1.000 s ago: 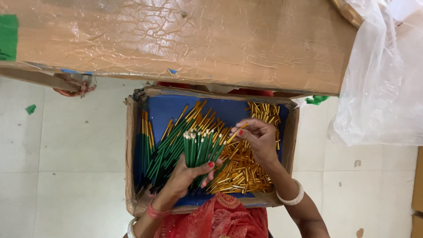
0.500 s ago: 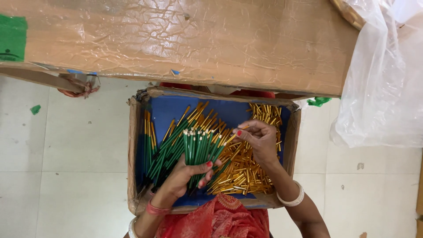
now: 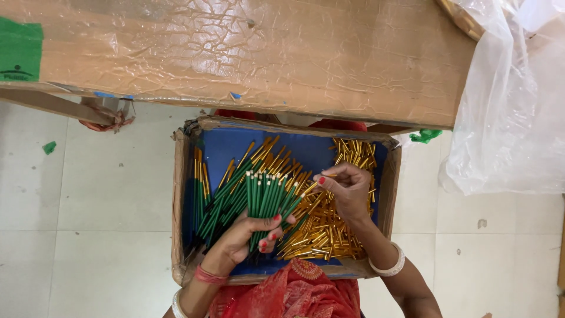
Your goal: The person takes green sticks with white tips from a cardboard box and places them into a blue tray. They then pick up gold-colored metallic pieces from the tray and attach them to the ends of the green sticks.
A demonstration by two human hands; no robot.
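My left hand (image 3: 244, 238) was closed around a bunch of green sticks (image 3: 266, 197). Just beside it, my right hand (image 3: 347, 188) pinched one gold tube (image 3: 321, 179), fitting it on. Past both lay the blue-lined cardboard box (image 3: 178, 206). Next I needed careful aim.

The floor (image 3: 106, 194) is laid with pale, off-white square tiles split by thin grout lines, evenly lit. A large cardboard carton (image 3: 247, 53) wrapped in wrinkled clear tape fills the top of the view. Crumpled clear plastic sheeting (image 3: 512, 112) hangs at the right. A small green scrap (image 3: 49, 147) lies on the tiles at left.
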